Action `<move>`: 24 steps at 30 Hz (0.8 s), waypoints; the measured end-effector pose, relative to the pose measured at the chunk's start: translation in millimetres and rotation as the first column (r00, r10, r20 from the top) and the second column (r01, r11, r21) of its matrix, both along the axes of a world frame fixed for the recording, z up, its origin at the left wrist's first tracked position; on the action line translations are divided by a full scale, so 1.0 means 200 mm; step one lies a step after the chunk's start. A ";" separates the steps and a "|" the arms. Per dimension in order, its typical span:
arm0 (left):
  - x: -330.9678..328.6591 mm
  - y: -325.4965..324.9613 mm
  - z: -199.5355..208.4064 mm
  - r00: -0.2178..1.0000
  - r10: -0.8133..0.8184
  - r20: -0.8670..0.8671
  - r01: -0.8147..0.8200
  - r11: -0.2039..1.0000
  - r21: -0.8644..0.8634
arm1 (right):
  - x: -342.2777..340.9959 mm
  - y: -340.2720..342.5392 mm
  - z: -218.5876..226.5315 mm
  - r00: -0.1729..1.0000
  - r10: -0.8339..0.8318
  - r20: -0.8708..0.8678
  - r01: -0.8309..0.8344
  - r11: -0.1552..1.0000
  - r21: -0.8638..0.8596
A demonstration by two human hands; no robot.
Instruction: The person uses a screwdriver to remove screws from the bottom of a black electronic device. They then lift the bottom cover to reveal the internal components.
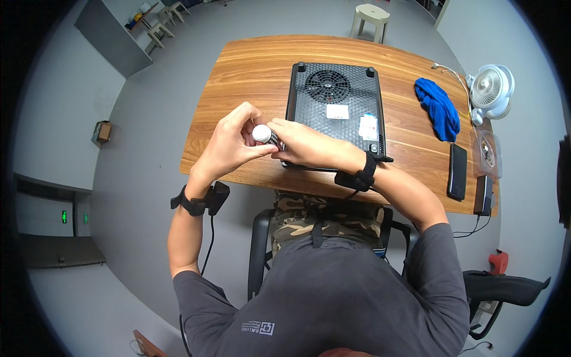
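Observation:
Both hands meet around a small container with a round white cap (261, 133) and a dark patterned side. My left hand (233, 138) is closed on it from the left, thumb along its near side. From the right, my right hand (304, 143) is closed against its dark body, and those fingertips are partly hidden. Just under and beyond my right hand lies a black induction cooker (303, 116), bottom up. Its textured underside shows a round fan grille (327, 87), small feet at the corners and white labels (337, 112).
On the table's (250, 65) right side are a blue cloth (438, 107), a black phone (457, 171), a clear plastic box (489, 152), a black power brick (483, 195) with a cable, and a white fan (491, 89). A white stool (372, 15) stands beyond the far edge.

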State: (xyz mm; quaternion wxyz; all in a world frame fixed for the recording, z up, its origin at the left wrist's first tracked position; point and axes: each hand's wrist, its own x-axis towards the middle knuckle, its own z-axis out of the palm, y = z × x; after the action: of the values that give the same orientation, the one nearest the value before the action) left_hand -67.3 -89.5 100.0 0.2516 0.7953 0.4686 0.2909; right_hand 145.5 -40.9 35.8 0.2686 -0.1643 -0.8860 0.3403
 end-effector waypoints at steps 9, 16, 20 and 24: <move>-0.01 -0.02 -0.01 0.999 -0.024 0.033 0.024 1.000 0.005 | -0.02 -0.01 -0.02 0.997 0.054 -0.050 -0.055 0.998 -0.016; -0.01 -0.02 0.07 0.995 -0.091 -0.040 0.093 0.995 0.045 | -0.03 0.02 -0.01 0.997 0.073 0.003 -0.072 0.988 -0.133; -0.03 -0.01 0.08 0.994 -0.098 -0.038 0.100 0.994 0.054 | -0.01 -0.02 0.10 0.989 0.022 0.143 0.005 0.983 -0.183; -0.02 0.00 0.07 0.995 -0.089 -0.033 0.092 0.990 0.106 | -0.02 -0.01 0.00 0.999 -0.045 -0.028 0.044 0.999 -0.003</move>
State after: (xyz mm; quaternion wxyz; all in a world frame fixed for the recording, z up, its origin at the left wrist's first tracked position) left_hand -70.4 -89.0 113.0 0.2147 0.8322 0.4191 0.2926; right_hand 141.9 -42.4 36.1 0.2885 -0.1794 -0.8779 0.3375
